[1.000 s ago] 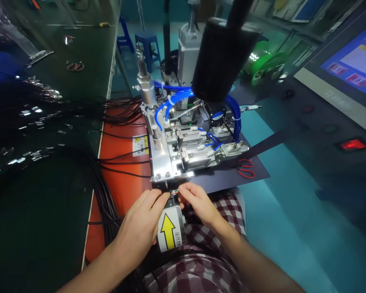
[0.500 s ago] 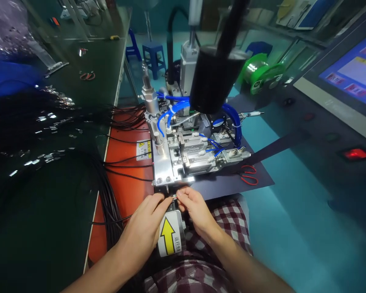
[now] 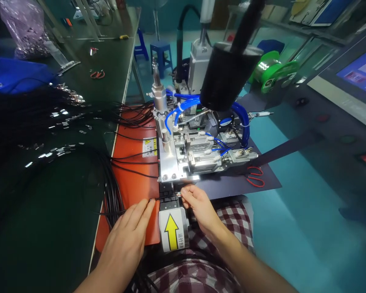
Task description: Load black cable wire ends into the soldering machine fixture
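Note:
A thin black cable (image 3: pixel 165 197) runs across the black feed track (image 3: pixel 170 204) in front of the machine. My left hand (image 3: pixel 126 232) lies over the orange plate (image 3: pixel 137 185), its fingers pressed together on this cable. At the cable's other end, the thumb and fingertips of my right hand (image 3: pixel 199 205) pinch its small light-coloured tip (image 3: pixel 179 194); fine wires or a tiny connector, too small to tell. Just below the track is a white label with a yellow arrow (image 3: pixel 171 232). The machine's metal plate (image 3: pixel 170 167) stands right behind my fingertips.
Several black cables (image 3: pixel 111 187) hang over the table edge at left, others run into the machine. Pneumatic cylinders (image 3: pixel 204 160) and a black cylindrical fixture (image 3: pixel 228 77) rise ahead. Red-handled scissors (image 3: pixel 256 177) lie at right, near a green wire spool (image 3: pixel 271 71) and a screen (image 3: pixel 360 73).
My left hand has slid left and back along the cable, away from the right fingertips. My right hand keeps its pinch at the tip. The whole view has shifted slightly.

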Tool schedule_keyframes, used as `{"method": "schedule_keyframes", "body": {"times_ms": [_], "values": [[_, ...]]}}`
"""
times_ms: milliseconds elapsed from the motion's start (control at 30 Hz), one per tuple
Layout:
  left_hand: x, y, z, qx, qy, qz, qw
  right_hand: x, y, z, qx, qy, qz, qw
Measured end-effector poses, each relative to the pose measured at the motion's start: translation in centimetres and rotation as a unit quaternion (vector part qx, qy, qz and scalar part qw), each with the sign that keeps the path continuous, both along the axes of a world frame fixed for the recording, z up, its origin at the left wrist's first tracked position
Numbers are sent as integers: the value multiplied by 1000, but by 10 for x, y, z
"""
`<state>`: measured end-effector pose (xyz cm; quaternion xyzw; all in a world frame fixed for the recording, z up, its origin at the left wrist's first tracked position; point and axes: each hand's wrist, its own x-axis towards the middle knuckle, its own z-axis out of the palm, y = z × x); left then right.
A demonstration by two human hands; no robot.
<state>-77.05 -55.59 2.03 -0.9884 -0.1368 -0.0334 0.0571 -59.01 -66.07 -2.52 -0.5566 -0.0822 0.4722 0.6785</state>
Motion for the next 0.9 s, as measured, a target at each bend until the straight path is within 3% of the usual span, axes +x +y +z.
{"method": "schedule_keyframes", "body": {"times_ms": [200, 700, 900], "values": [[1, -4, -3, 40, -7, -7, 999, 3, -6, -3, -8, -20, -11, 1000], [0, 0, -3, 36, -17, 12, 999, 3, -47, -25, -57, -43, -93, 993], [27, 14, 1, -25, 10, 50, 998, -3, -53, -28, -83, -39, -84, 992]]}}
